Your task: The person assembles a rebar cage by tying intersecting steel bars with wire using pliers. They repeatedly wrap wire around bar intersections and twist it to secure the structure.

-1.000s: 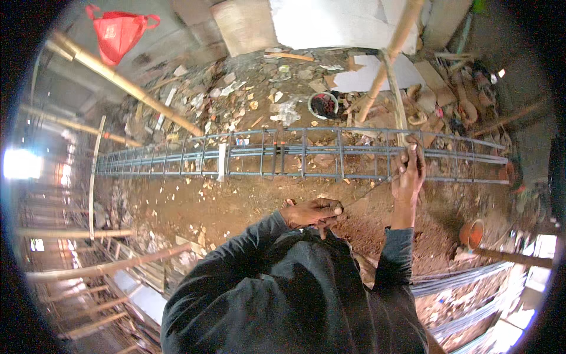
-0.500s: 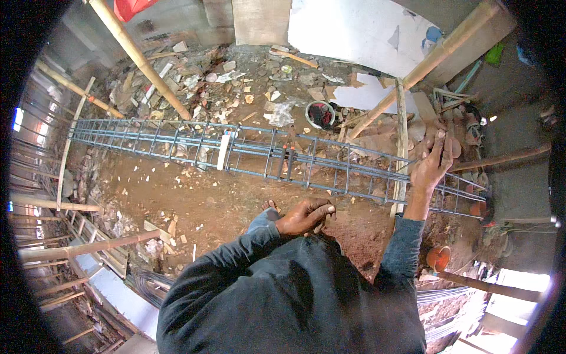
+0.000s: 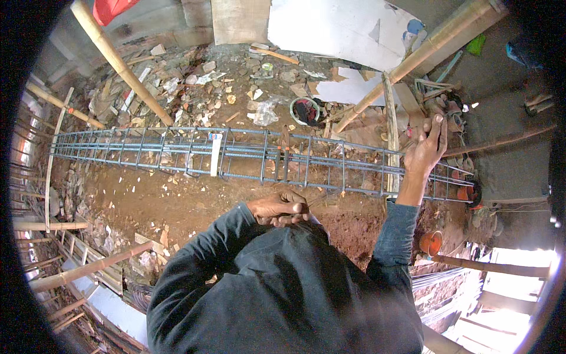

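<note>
A long rebar cage (image 3: 247, 152) of bluish steel bars and square ties stretches across in front of me. My left hand (image 3: 277, 207) is closed near my chest, on the near side of the cage, and thin tie wires (image 3: 321, 197) stick out from its fingers. Over the cage's right part my right hand (image 3: 424, 150) is raised, fingers stretched out and apart; I see nothing in it. A pair of pincers (image 3: 285, 158) with dark handles rests on the cage's middle bars. To the left of the pincers, a white strip (image 3: 216, 156) lies across the bars.
Bamboo poles (image 3: 121, 62) slant down at far left and far right. Wooden uprights (image 3: 391, 130) cross the cage near its ends. Rubble (image 3: 194, 88) and a round bucket (image 3: 305, 111) lie beyond it. An orange bucket (image 3: 431, 242) stands at near right.
My left hand has moved slightly left and up, and thin wires now show at its fingers. My right hand remains raised over the cage. The view has shifted a little.
</note>
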